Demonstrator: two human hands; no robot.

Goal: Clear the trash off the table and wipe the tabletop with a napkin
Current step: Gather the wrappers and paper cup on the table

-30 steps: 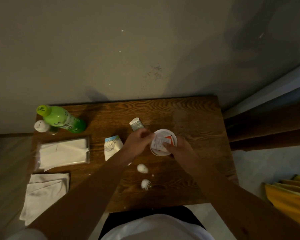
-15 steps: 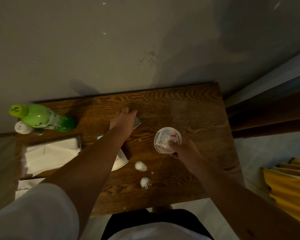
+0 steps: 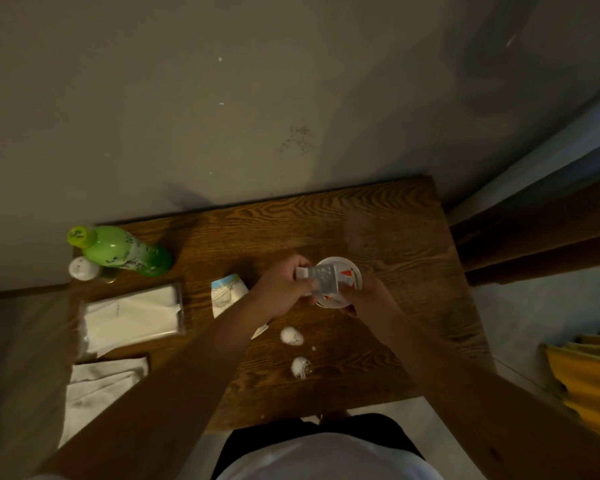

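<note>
A white paper cup (image 3: pixel 355 271) stands near the middle of the wooden table (image 3: pixel 395 230), with a red-and-white wrapper inside. My right hand (image 3: pixel 364 294) grips the cup's near side. My left hand (image 3: pixel 281 289) pinches a small silver packet (image 3: pixel 323 278) over the cup's mouth. A white wrapper with blue print (image 3: pixel 227 294) lies left of my left hand, partly under my forearm. Two crumpled white paper balls (image 3: pixel 291 336) (image 3: pixel 300 367) lie on the table nearer to me.
A green bottle (image 3: pixel 125 251) and a small white shaker (image 3: pixel 83 268) stand at the back left. A pack of white napkins (image 3: pixel 132 315) lies below them, with a white cloth (image 3: pixel 97 389) at the front left edge. A wall runs behind the table.
My left hand reached left to the silver packet on the table, picked it up and brought it back over the cup. My right hand stayed on the cup.
</note>
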